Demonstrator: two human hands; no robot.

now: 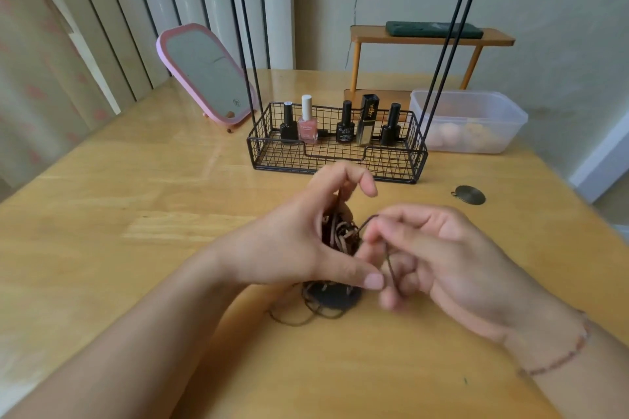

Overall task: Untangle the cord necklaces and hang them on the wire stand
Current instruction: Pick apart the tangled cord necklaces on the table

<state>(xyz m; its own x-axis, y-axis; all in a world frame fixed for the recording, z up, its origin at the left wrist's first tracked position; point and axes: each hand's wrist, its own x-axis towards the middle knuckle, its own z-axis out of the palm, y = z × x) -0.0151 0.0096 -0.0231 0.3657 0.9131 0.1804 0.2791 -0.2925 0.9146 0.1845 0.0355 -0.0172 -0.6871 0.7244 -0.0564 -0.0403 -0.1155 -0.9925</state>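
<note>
Brown cords (340,231) still knotted in a clump, lifted just above the table, loose loops trailing over a dark round pendant (337,296) below; black wire stand (337,150) behind, upright, hooks bare.

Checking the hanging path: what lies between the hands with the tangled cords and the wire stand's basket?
Only bare table in the head view; the left hand nearly overlaps the basket front rim.

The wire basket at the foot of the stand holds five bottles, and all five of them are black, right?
Not quite. The head view shows five bottles in the wire basket, but one is a pink bottle with a white cap, second from the left. The other four are dark.
</note>
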